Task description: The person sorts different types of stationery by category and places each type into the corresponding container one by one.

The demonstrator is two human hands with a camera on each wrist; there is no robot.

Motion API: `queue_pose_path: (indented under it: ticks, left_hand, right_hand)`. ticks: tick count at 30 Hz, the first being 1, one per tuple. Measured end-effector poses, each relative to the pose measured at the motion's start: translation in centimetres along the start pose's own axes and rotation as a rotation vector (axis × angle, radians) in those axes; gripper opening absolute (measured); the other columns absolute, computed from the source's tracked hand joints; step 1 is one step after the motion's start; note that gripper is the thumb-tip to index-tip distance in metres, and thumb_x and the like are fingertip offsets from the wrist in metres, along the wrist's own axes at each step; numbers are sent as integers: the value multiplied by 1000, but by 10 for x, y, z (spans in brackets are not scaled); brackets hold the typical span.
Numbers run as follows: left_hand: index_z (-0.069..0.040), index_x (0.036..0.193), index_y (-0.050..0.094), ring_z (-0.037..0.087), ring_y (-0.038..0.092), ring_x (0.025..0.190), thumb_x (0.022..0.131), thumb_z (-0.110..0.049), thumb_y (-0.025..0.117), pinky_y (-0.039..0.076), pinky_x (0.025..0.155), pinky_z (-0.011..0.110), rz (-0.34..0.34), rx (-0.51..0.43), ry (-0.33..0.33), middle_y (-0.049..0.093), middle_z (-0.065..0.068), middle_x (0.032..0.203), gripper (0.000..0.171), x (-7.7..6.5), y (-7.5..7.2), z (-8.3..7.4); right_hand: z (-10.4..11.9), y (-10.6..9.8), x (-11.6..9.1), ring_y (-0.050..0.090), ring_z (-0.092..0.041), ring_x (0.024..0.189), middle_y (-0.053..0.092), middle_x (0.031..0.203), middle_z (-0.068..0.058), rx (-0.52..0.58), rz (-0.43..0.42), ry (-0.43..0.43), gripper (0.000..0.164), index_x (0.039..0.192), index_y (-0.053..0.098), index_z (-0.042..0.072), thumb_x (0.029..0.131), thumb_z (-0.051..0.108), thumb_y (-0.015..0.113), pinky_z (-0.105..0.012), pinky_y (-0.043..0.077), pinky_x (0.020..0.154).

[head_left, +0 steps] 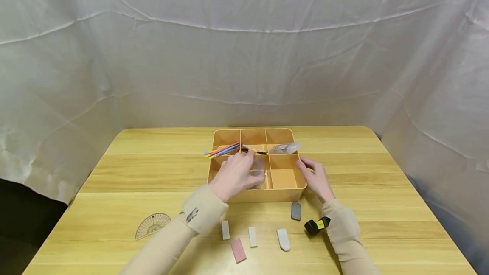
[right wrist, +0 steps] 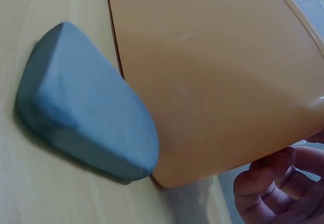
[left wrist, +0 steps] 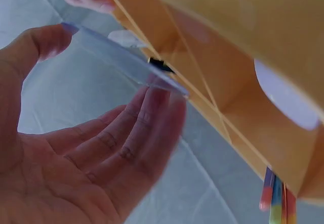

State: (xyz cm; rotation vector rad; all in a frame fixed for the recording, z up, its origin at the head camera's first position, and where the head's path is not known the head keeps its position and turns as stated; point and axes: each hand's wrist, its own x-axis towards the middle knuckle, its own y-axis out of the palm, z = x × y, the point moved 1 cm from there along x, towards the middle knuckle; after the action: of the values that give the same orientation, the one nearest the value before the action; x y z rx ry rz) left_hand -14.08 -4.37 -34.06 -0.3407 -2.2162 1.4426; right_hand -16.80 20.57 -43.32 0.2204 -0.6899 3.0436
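Note:
My left hand (head_left: 236, 174) is over the front middle compartment of a tan divided organizer box (head_left: 267, 195). In the left wrist view, its thumb and fingertips pinch a flat clear plastic piece (left wrist: 124, 59) by opposite edges; its full outline is hard to make out. My right hand (head_left: 315, 177) holds the box's right side wall, with the thumb at the rim. Colored pencils (head_left: 225, 150) lean out of the back left compartment. A black pen (head_left: 259, 152) and a clear plastic packet (head_left: 284, 148) lie toward the back. Another clear rounded piece (left wrist: 284, 95) sits inside a compartment.
A clear protractor (head_left: 153, 225) lies at the left on the wooden table. In front of the box are a dark grey eraser (head_left: 296, 211), several white erasers (head_left: 283, 239) and a pink eraser (head_left: 238, 250). A small black object with a yellow label (head_left: 317, 225) lies beside my right sleeve.

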Motion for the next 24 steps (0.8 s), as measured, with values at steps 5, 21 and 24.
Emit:
queue_pose_path:
  ticks: [5,21,24]
  left_hand:
    - [-6,88,61,10,40,46,78,-33,66,36,36,23,2,5,-42,42,-4,58,29,8,10,-3]
    - [-8,81,56,14,42,51,80,-36,68,38,37,26,-19,64,-96,45,1,59,30,17,29,-2]
    - [-9,79,55,14,43,50,81,-37,68,38,37,25,-16,63,-104,44,1,60,31,18,30,-4]
  right_hand:
    - [1,0,0,50,-39,116,54,127,-34,0,4,8,48,132,49,-14,100,22,50,-54,43,97]
    - [4,-1,-1,50,-38,116,54,127,-33,-9,-4,11,48,132,49,-13,100,22,51,-53,44,96]
    - [3,-2,-2,50,-38,116,54,127,-33,-6,-4,13,48,133,49,-13,100,23,51,-53,44,96]
